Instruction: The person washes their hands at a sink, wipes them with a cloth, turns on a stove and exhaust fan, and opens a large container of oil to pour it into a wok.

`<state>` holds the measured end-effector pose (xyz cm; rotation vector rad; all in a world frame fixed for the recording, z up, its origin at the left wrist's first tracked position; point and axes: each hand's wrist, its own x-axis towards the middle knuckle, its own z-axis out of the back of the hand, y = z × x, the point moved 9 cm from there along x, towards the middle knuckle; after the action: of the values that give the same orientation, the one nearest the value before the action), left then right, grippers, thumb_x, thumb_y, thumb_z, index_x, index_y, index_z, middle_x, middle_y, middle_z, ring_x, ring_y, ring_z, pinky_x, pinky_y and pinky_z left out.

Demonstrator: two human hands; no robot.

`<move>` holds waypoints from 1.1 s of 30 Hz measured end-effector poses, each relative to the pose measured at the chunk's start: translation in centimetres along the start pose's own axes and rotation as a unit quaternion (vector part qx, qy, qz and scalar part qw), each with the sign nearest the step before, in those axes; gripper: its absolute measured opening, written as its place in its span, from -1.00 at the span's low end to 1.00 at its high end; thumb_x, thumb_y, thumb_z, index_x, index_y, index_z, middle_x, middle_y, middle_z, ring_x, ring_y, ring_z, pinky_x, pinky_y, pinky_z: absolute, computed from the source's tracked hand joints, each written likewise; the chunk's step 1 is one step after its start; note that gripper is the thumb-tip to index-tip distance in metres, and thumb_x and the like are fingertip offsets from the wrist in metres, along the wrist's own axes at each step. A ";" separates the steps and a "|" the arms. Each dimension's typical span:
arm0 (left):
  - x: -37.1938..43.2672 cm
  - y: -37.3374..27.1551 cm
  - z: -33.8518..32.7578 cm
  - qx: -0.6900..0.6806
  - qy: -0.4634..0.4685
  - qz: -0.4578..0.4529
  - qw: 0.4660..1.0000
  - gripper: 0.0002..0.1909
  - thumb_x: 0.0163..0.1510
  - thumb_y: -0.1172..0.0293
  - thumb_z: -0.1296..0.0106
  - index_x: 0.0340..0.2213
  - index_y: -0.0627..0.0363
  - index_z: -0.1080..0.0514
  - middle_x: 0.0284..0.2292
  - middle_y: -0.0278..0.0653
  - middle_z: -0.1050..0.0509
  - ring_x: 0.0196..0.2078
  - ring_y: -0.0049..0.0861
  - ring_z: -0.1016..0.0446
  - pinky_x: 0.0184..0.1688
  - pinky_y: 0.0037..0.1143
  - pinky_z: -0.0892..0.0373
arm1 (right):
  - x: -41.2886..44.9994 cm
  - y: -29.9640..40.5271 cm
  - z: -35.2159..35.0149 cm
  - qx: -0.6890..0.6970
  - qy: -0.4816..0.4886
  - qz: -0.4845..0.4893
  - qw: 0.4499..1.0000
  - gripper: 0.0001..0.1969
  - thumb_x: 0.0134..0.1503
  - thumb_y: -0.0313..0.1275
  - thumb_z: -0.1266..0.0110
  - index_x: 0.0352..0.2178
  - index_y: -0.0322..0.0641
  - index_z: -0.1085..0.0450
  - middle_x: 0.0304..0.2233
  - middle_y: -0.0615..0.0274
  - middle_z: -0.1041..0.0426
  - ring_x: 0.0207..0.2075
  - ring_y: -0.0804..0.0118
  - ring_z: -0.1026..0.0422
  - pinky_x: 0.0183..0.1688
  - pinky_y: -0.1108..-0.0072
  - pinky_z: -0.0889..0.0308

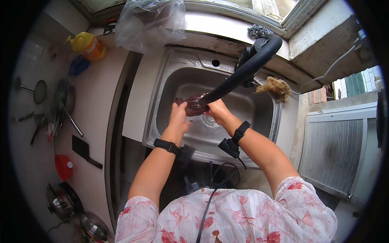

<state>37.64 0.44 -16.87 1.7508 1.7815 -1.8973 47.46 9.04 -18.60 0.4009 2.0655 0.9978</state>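
A wet, dark red cloth point(192, 107) is stretched between both hands above the stainless steel sink point(188, 76). My left hand point(180, 117) grips its left end, with the thumb on top. At the other end my right hand point(216, 110) holds the cloth, partly hidden behind the spout. The black faucet point(243, 71) arches over the basin, and its outlet ends right at the cloth. Below the hands the drain strainer point(210, 119) shows in the sink floor.
A brown scrubbing pad point(275, 88) lies on the sink's right rim. Steel wool point(260, 31) and a clear plastic bag point(150, 25) rest along the window ledge. On the left counter are a yellow pump bottle point(88, 45), a black spatula point(83, 148) and a red container point(63, 167).
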 end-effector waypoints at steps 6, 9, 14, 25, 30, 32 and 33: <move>-0.6 3.7 -3.4 -0.184 0.090 0.145 0.968 -0.50 0.19 -0.08 0.44 -0.11 0.04 -0.24 -0.10 -0.18 -0.29 -0.04 -0.29 -0.26 -0.04 -0.18 -0.21 | -4.7 4.0 -4.6 -0.321 -0.075 0.271 0.904 -0.76 0.00 -0.28 -0.13 -0.41 -0.22 -0.34 -0.52 0.35 -0.35 -0.47 0.46 -0.34 -0.43 0.52 -0.27; 0.2 3.9 -4.1 -0.145 0.072 0.058 0.985 -0.64 0.17 0.05 0.29 -0.29 0.08 -0.33 -0.36 -0.27 -0.42 -0.33 -0.46 -0.41 -0.24 -0.44 -0.35 | -2.9 4.1 -1.9 -0.374 -0.132 0.233 0.888 -0.72 0.06 -0.22 -0.04 -0.47 -0.27 -0.33 -0.58 0.27 -0.33 -0.52 0.42 -0.29 -0.43 0.49 -0.24; 2.6 3.2 -2.1 -0.200 -0.038 0.010 0.979 -0.76 0.17 0.20 0.26 -0.32 0.03 -0.36 -0.43 -0.30 -0.45 -0.40 -0.44 -0.43 -0.35 -0.42 -0.37 | -2.7 4.2 -2.9 -0.394 -0.130 0.258 0.872 -0.67 0.13 -0.22 0.09 -0.52 -0.31 -0.31 -0.63 0.11 -0.31 -0.59 0.27 -0.25 -0.45 0.46 -0.22; 3.2 4.1 -2.3 -0.130 -0.055 0.015 0.990 -0.66 0.15 0.13 0.23 -0.23 0.14 -0.34 -0.29 -0.20 -0.43 -0.28 -0.41 -0.41 -0.24 -0.36 -0.30 | -0.1 3.1 3.7 -0.203 -0.045 0.090 0.974 -0.77 0.07 -0.30 -0.01 -0.34 -0.28 -0.37 -0.42 0.29 -0.38 -0.35 0.39 -0.34 -0.31 0.58 -0.25; 3.8 5.6 -4.2 -0.098 0.041 0.082 0.991 -0.61 0.11 0.10 0.17 -0.19 0.16 -0.34 -0.23 -0.17 -0.43 -0.24 -0.39 -0.41 -0.19 -0.31 -0.26 | -0.8 3.7 3.2 -0.247 0.029 0.120 0.961 -0.78 -0.01 -0.40 -0.14 -0.33 -0.32 -0.42 -0.38 0.35 -0.41 -0.33 0.49 -0.35 -0.24 0.62 -0.24; 4.4 6.0 -4.1 -0.064 0.026 0.070 0.995 -0.59 0.10 0.08 0.15 -0.17 0.17 -0.33 -0.20 -0.15 -0.43 -0.23 -0.39 -0.41 -0.18 -0.29 -0.25 | -1.1 3.6 4.1 -0.284 0.033 0.131 0.949 -0.83 0.00 -0.40 -0.12 -0.39 -0.28 -0.41 -0.43 0.39 -0.37 -0.37 0.53 -0.33 -0.30 0.65 -0.23; 5.3 5.8 -3.5 -0.061 -0.019 0.022 0.998 -0.66 0.08 0.18 0.10 -0.21 0.18 -0.34 -0.27 -0.17 -0.43 -0.27 -0.42 -0.40 -0.24 -0.36 -0.27 | -1.4 3.4 5.8 -0.306 0.018 0.107 0.946 -0.85 0.01 -0.40 -0.11 -0.42 -0.26 -0.40 -0.46 0.41 -0.36 -0.40 0.54 -0.31 -0.33 0.66 -0.23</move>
<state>41.67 4.14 -23.54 1.6867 1.7890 -1.7547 52.57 13.39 -17.49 0.2795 1.6462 1.7140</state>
